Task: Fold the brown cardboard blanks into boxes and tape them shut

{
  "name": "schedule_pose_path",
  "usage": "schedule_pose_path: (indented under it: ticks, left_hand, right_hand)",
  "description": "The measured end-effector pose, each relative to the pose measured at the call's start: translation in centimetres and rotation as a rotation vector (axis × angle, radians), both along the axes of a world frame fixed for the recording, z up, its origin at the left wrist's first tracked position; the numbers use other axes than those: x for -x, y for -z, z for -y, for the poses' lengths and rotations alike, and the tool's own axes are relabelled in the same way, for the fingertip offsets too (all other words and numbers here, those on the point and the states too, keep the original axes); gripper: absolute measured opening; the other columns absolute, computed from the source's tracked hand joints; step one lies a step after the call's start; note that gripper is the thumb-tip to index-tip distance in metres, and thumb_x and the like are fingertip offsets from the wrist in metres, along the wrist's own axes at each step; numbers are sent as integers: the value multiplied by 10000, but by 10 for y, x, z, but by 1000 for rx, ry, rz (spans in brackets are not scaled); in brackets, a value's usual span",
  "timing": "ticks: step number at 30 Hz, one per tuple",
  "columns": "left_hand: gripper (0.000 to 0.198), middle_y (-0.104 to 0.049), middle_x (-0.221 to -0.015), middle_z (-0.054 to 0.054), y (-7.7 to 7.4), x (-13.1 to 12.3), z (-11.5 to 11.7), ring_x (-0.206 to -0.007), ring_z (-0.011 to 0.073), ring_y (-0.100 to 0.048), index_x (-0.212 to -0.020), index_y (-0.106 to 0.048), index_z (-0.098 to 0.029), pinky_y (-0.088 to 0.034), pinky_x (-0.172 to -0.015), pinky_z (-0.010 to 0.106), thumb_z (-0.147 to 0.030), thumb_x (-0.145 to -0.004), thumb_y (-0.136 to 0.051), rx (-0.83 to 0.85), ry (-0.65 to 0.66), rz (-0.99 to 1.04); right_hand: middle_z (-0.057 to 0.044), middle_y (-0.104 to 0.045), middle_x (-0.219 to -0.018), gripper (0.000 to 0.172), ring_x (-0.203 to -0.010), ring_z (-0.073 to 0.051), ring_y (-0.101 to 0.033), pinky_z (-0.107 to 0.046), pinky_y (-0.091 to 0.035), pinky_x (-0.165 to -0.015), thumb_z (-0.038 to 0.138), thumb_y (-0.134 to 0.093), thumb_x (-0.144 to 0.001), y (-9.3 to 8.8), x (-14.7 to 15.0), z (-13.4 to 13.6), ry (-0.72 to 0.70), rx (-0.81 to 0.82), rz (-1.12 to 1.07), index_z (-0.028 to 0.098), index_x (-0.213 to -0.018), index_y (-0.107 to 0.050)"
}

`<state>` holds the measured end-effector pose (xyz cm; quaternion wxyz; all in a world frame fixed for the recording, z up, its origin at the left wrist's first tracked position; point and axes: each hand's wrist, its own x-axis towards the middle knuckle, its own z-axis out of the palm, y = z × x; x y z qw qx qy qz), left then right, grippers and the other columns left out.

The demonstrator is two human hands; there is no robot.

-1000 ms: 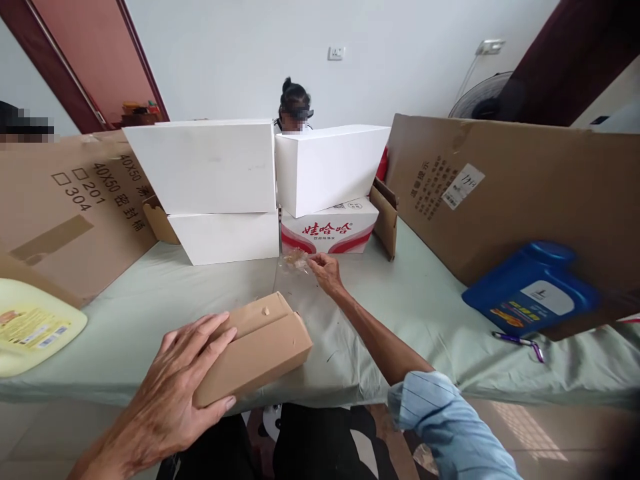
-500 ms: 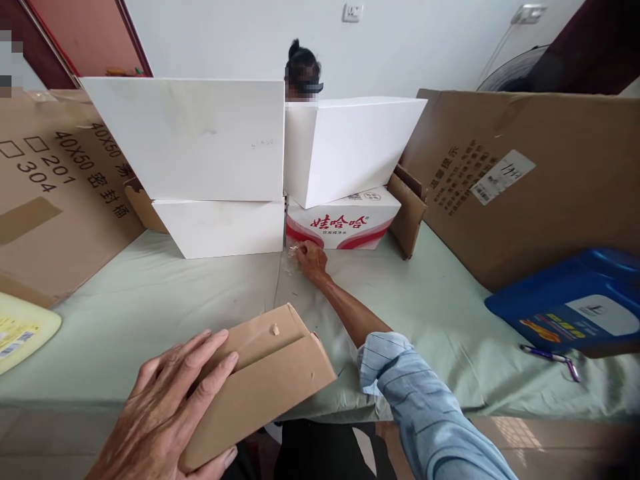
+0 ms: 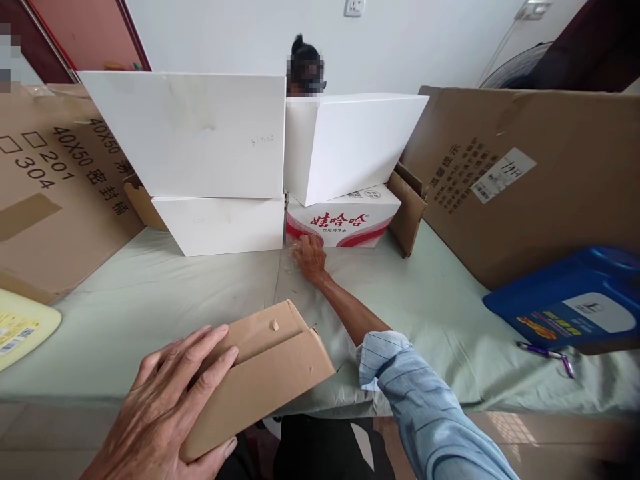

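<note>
A small brown cardboard box (image 3: 270, 373) is tilted at the near edge of the cloth-covered table. My left hand (image 3: 175, 393) grips it from the left, fingers over the top and thumb along the lower side. Farther forward, my right hand (image 3: 310, 258) is closed on a crumpled piece of clear plastic (image 3: 289, 257), partly hidden by the fingers. That hand is right in front of a white and red carton (image 3: 345, 223) with red lettering. Whether its knuckles touch the carton I cannot tell.
White boxes (image 3: 200, 140) are stacked at the back, with another white box (image 3: 365, 143) on the carton. Large brown cardboard boxes flank both sides. A blue jug (image 3: 575, 293) and a purple pen (image 3: 545, 351) lie right; a pale yellow container (image 3: 25, 330) is left. A person's head (image 3: 305, 67) shows behind.
My right hand has shifted very slightly at the plastic in front of the carton. My left hand and the cardboard box stay put; the view has tilted a little.
</note>
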<state>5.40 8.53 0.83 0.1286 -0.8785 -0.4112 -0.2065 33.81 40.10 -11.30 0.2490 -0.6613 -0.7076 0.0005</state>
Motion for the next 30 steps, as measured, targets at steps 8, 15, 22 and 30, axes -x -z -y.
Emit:
schedule_pose_path:
  ticks: [8, 15, 22, 30]
  left_hand:
    - [715, -594, -1633, 142, 3, 1, 1, -1438, 339, -578, -1580, -570, -195, -404, -1113, 452, -298, -878, -655, -6, -3, -4]
    - [736, -564, -1670, 139, 8, 4, 1, -1461, 355, -564, -1621, -534, -211, -402, -1122, 476, -314, -901, -652, 15, -11, 19]
    - [763, -516, -1703, 150, 2, 2, 6, -1486, 382, -541, -1648, -490, -214, -390, -1143, 505, -296, -914, -685, 102, -43, 28]
    - [818, -516, -1709, 159, 5, 7, 3, -1504, 377, -535, -1669, -444, -224, -407, -1145, 503, -359, -916, -734, 100, -43, 2]
  right_hand:
    - [-170, -684, -1266, 264, -1176, -310, -492, -434, -366, -969, 179, -514, -1070, -1, 1, -9, -172, -49, 194, 159, -1106, -775]
    - [-205, -652, -1339, 320, -1183, -329, -481, -428, -367, -947, 225, -537, -1050, 5, 2, -8, -138, -18, 223, 118, -1273, -739]
    - [-206, -696, -1323, 332, -1188, -338, -521, -447, -403, -990, 266, -549, -1062, -6, 1, -1, -161, 62, 186, 123, -1272, -763]
    - [-189, -656, -1367, 253, -1229, -312, -567, -418, -448, -1022, 195, -550, -1040, -51, -15, 29, -193, -13, 4, 159, -1137, -780]
